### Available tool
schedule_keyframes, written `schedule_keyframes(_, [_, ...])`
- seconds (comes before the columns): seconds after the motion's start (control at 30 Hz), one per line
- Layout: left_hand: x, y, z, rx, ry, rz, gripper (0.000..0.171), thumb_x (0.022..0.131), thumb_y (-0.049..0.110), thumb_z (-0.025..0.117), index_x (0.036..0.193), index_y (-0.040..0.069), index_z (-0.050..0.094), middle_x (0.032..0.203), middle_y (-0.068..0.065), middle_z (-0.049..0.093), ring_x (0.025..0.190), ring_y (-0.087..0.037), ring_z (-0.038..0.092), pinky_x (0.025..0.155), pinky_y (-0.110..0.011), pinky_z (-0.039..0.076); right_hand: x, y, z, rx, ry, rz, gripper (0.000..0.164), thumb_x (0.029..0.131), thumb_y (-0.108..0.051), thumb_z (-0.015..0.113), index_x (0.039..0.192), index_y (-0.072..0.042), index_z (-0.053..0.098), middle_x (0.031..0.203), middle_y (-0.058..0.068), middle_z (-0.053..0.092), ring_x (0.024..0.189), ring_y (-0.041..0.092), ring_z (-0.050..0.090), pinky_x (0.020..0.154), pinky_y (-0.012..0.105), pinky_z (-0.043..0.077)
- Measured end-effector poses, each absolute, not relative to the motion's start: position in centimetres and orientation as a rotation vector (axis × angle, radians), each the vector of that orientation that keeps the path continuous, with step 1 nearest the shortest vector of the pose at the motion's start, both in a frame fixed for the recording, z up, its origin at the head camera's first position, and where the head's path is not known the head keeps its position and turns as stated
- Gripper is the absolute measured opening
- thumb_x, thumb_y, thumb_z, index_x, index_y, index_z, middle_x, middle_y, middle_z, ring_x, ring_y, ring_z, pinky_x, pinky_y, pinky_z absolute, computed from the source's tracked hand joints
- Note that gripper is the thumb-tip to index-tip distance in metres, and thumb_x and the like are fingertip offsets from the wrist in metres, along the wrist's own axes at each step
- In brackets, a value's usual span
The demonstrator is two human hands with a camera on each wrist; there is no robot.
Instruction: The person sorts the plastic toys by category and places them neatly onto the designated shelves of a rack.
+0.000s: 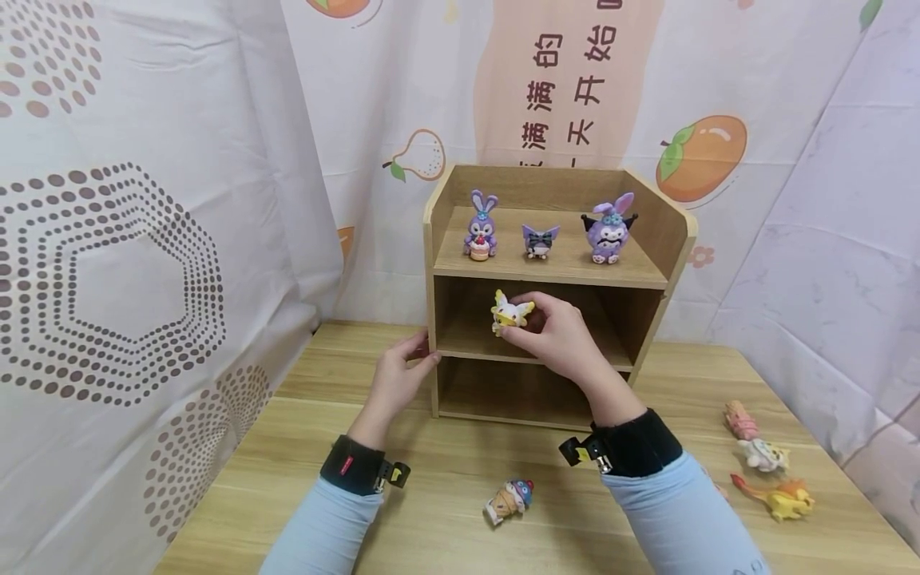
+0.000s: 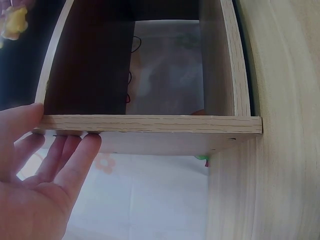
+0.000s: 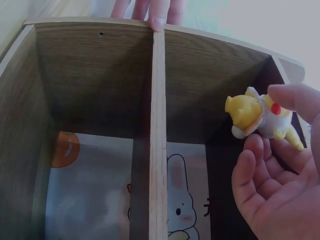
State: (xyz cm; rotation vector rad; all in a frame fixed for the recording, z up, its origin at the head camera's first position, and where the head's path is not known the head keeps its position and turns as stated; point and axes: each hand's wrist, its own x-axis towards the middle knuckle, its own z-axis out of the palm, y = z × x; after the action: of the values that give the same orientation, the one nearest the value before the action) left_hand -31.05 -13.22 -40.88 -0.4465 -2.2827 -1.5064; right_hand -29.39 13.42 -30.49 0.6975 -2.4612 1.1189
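My right hand [image 1: 564, 334] pinches a small yellow-and-white figurine [image 1: 509, 312] with pointed ears between thumb and fingers. It holds the figurine at the front of the middle compartment of a wooden shelf [image 1: 553, 278]. In the right wrist view the figurine [image 3: 262, 114] lies sideways, with a red spot on it. My left hand [image 1: 399, 377] grips the shelf's left side panel. In the left wrist view its thumb lies on the front edge and its fingers [image 2: 82, 157] rest against the outer face.
On the top board stand a purple rabbit figurine [image 1: 480, 228], a small dark-and-purple one [image 1: 539, 241] and a larger purple one [image 1: 608, 230]. An ice-cream-cone figurine [image 1: 509, 501] lies on the table in front. A yellow figurine [image 1: 782, 500], a white one [image 1: 765, 455] and a pink one [image 1: 742, 420] lie at right.
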Motion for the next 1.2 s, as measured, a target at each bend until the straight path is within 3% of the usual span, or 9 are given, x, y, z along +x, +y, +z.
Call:
schedule_keyframes(0.27, [-31.1, -13.2, -40.9, -0.461, -2.274, -1.501, 0.047, 0.089, 0.017, 0.069, 0.132, 0.005, 0.055, 0.113, -0.009, 0.063, 0.100, -0.017, 0.059, 0.084, -0.038, 0.054, -30.6, 12.5, -30.2, 0.692, -2.528, 1.082, 0.042, 0.080, -0.036, 0.077, 0.112, -0.013, 0.062, 0.087, 0.001, 0.064, 0.071, 0.014, 0.057, 0.053, 0.033, 0.051])
schedule_keyframes(0.6, [-31.1, -13.2, -40.9, -0.448, -2.282, -1.509, 0.047, 0.090, 0.020, 0.069, 0.133, 0.007, 0.056, 0.115, -0.008, 0.062, 0.101, -0.017, 0.058, 0.083, -0.037, 0.055, -32.2, 11.8, -30.5, 0.690, -2.599, 1.119, 0.040, 0.079, -0.031, 0.077, 0.111, -0.013, 0.062, 0.087, 0.001, 0.066, 0.075, 0.013, 0.061, 0.062, 0.034, 0.053])
schedule_keyframes(1.2, [-31.1, -13.2, -40.8, -0.472, -2.264, -1.490, 0.046, 0.089, 0.016, 0.070, 0.132, 0.004, 0.056, 0.116, -0.014, 0.062, 0.101, -0.025, 0.060, 0.085, -0.047, 0.054, -33.6, 10.4, -30.9, 0.763, -2.657, 1.078, 0.039, 0.079, -0.023, 0.074, 0.113, -0.010, 0.059, 0.091, 0.006, 0.066, 0.079, 0.014, 0.062, 0.066, 0.035, 0.054])
